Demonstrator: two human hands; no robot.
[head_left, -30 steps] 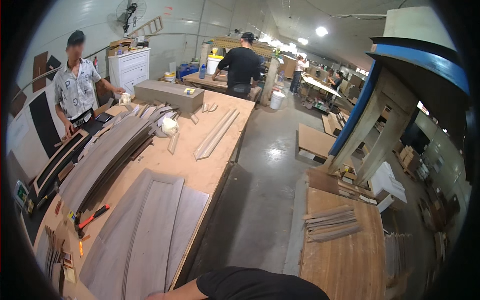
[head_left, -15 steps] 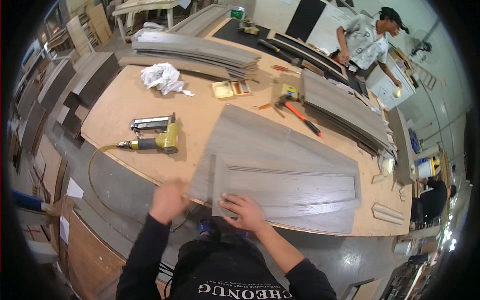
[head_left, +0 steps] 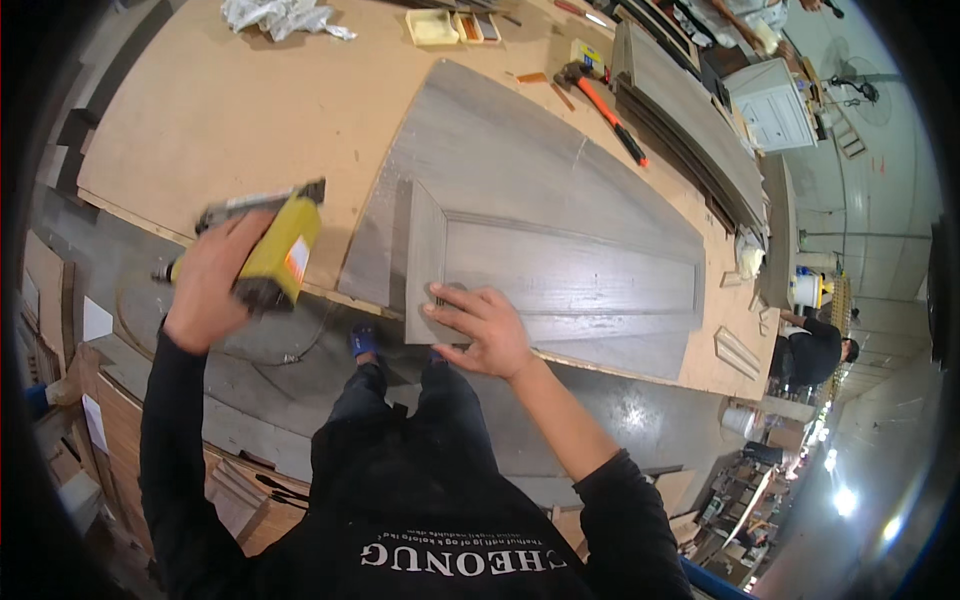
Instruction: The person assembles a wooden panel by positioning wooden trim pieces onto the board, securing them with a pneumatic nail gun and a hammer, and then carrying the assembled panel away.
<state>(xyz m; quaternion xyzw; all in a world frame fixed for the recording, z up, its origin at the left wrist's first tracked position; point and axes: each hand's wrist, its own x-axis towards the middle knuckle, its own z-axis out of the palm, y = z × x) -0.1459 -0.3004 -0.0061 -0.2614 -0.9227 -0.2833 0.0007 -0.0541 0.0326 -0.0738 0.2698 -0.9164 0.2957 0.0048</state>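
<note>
My left hand (head_left: 213, 285) is wrapped round the handle of a yellow-green nail gun (head_left: 284, 250), held up over the table's front edge at the left. Motion blurs the gun a little, and its nose is hard to make out. My right hand (head_left: 478, 328) lies with fingers spread on the near left corner of a grey framed panel, like a cabinet door (head_left: 560, 265). That panel rests on a larger flat grey board (head_left: 500, 150) with slanting sides. The panel's left end reaches slightly past the table's front edge.
On the wooden table (head_left: 200, 120) lie a red-handled hammer (head_left: 608, 115), a small open box (head_left: 432, 27) and crumpled white plastic (head_left: 285, 15). Stacked grey panels (head_left: 690, 120) stand at the right, short wood strips (head_left: 738, 354) near the right end. A person (head_left: 812, 350) is beyond.
My left hand has taken hold of the nail gun and lifted it off the table. The view has tilted down. My right hand stays on the panel's corner.
</note>
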